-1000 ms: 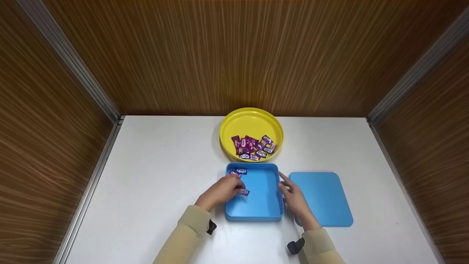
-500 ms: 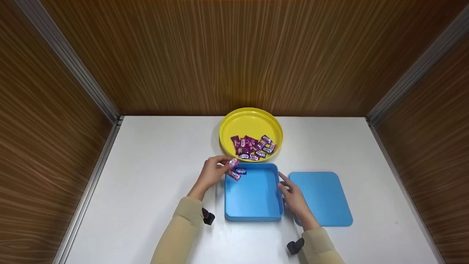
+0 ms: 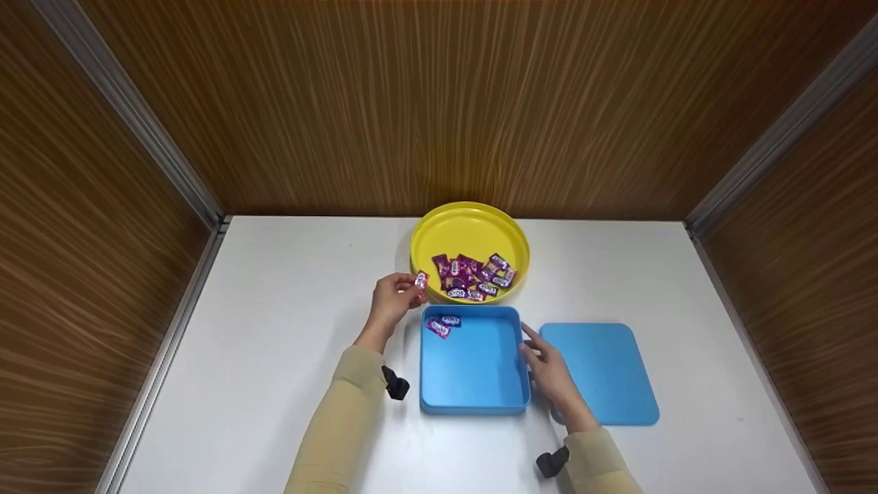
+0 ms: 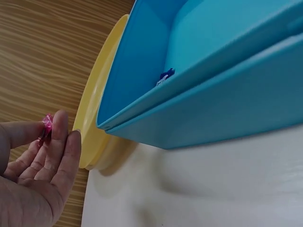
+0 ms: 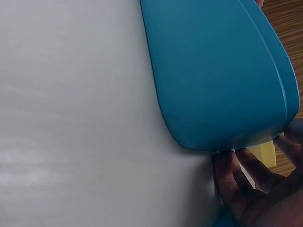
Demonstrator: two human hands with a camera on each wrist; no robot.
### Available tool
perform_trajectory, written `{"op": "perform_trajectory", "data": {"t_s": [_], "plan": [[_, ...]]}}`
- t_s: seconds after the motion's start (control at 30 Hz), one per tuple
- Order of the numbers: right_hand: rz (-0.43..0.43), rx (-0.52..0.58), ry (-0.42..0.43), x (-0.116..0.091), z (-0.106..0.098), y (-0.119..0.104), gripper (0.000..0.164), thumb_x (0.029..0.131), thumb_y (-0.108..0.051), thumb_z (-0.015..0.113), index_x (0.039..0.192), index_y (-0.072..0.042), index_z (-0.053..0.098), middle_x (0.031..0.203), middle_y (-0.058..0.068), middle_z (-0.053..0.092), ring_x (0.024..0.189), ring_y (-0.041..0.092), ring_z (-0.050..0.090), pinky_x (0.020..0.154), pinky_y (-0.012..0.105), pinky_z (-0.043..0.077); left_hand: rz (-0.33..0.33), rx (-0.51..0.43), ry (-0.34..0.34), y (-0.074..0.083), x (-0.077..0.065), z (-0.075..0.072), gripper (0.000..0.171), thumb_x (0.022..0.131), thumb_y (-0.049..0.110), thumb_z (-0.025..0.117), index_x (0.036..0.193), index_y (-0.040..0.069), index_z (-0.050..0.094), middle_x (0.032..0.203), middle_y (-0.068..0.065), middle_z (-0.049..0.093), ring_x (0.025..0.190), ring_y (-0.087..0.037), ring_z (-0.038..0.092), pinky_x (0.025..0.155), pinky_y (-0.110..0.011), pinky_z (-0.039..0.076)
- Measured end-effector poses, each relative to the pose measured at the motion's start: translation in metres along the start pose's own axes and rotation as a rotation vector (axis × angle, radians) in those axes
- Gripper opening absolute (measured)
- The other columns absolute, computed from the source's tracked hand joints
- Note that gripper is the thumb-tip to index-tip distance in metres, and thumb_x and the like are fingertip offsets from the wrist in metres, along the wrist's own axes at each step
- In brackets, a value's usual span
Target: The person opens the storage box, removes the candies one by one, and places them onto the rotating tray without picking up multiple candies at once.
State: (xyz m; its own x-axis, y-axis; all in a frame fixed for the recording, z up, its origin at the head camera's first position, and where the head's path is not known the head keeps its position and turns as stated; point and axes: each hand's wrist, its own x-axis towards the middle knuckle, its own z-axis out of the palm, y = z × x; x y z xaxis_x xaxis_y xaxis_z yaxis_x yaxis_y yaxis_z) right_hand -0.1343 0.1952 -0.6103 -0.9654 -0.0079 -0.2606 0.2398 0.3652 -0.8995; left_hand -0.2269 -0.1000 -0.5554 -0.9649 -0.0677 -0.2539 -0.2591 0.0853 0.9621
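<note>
My left hand [image 3: 392, 299] pinches a pink wrapped candy [image 3: 421, 280] between thumb and fingertips, just left of the yellow round tray's near rim. In the left wrist view, the pink candy [image 4: 47, 124] shows between the thumb and a finger. Several purple and pink candies [image 3: 473, 274] lie in the near part of the yellow tray [image 3: 466, 230]. Close in front stands a blue square box [image 3: 473, 370] without its lid. Two candies [image 3: 442, 325] lie in its far left corner. My right hand [image 3: 553, 370] rests its fingertips against the box's outer right side, as the right wrist view shows too.
A flat blue square lid [image 3: 607, 374] lies on the white table [image 3: 288, 329] to the right of the box, partly under the right forearm. Wood-patterned panels [image 3: 453, 103] close off the back and both sides. A black wrist camera [image 3: 396, 383] sits by the left sleeve.
My left hand has lifted the pink candy out of the blue box and carried it up and left to beside the yellow tray. The right hand has stayed at the box's side.
</note>
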Motion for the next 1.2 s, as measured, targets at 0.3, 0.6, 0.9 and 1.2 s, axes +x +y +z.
{"op": "perform_trajectory", "data": {"t_s": [0.3, 0.6, 0.9, 1.2], "plan": [[-0.010, 0.020, 0.006, -0.001, 0.002, -0.001, 0.050, 0.104, -0.022, 0.049, 0.153, -0.021, 0.038, 0.139, 0.022, 0.049, 0.123, 0.043, 0.051, 0.091, 0.054, 0.050, -0.056, -0.049, -0.002, 0.007, 0.011, 0.009, 0.033, 0.097, 0.008, 0.059, 0.129, -0.001, 0.055, 0.117, -0.015, 0.059, 0.099, -0.022, 0.064, 0.090, -0.033, 0.053], [0.015, -0.009, -0.010, 0.000, 0.002, -0.002, 0.051, 0.105, -0.026, 0.048, 0.154, -0.023, 0.035, 0.142, 0.021, 0.047, 0.127, 0.044, 0.047, 0.094, 0.056, 0.048, -0.053, -0.027, -0.108, 0.003, 0.015, 0.010, 0.057, 0.101, 0.020, 0.053, 0.153, 0.008, 0.033, 0.157, -0.010, 0.031, 0.143, -0.026, 0.030, 0.110, -0.040, 0.034], [-0.013, -0.006, 0.005, -0.001, 0.002, -0.003, 0.051, 0.104, -0.022, 0.050, 0.153, -0.019, 0.037, 0.138, 0.023, 0.050, 0.123, 0.043, 0.052, 0.090, 0.054, 0.050, 0.082, 0.067, -0.116, 0.001, 0.006, 0.012, 0.045, 0.099, 0.014, 0.054, 0.142, 0.002, 0.049, 0.141, -0.014, 0.050, 0.127, -0.027, 0.049, 0.103, -0.037, 0.044], [-0.011, -0.014, 0.008, -0.002, 0.001, -0.002, 0.052, 0.104, -0.023, 0.051, 0.153, -0.019, 0.036, 0.141, 0.024, 0.047, 0.124, 0.044, 0.050, 0.092, 0.057, 0.048, 0.279, 0.373, -0.213, 0.004, -0.023, 0.024, 0.041, 0.097, 0.017, 0.061, 0.135, 0.002, 0.055, 0.129, -0.016, 0.057, 0.113, -0.025, 0.058, 0.091, -0.036, 0.051]]}}
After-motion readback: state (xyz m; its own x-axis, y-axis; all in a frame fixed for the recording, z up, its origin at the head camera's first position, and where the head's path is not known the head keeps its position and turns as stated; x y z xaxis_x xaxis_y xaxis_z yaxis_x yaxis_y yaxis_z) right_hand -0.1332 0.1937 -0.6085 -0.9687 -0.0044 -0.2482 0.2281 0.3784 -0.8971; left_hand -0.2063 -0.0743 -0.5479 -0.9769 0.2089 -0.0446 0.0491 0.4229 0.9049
